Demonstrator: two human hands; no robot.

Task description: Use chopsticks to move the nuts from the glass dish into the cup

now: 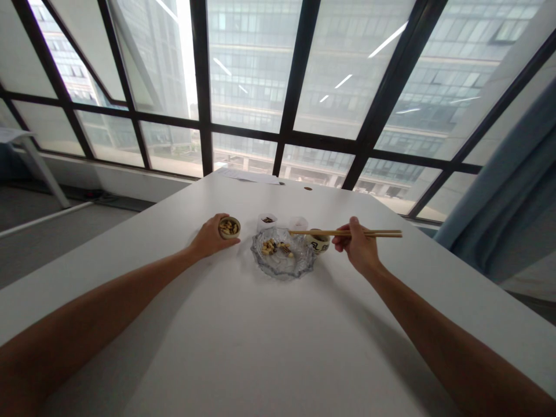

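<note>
My left hand [210,237] is wrapped round a small round cup [229,236], which holds pale, nut-like pieces [228,227]. In my right hand [357,244] is a pair of chopsticks [382,234], pointing left, with tips above the far side of a clear glass dish [282,273]. Whether the tips pinch anything is too small to tell. Pale pieces and some darker ones lie in the dish. Behind its right side stands a patterned cup [320,243], partly hidden by the dish and the chopsticks.
Two small white cups stand behind the dish: a left one [263,225] with dark bits inside, and a right one [299,222]. Papers [247,175] lie at the far edge of the white table [243,347]. Windows rise behind it, and a blue curtain [499,197] hangs at right.
</note>
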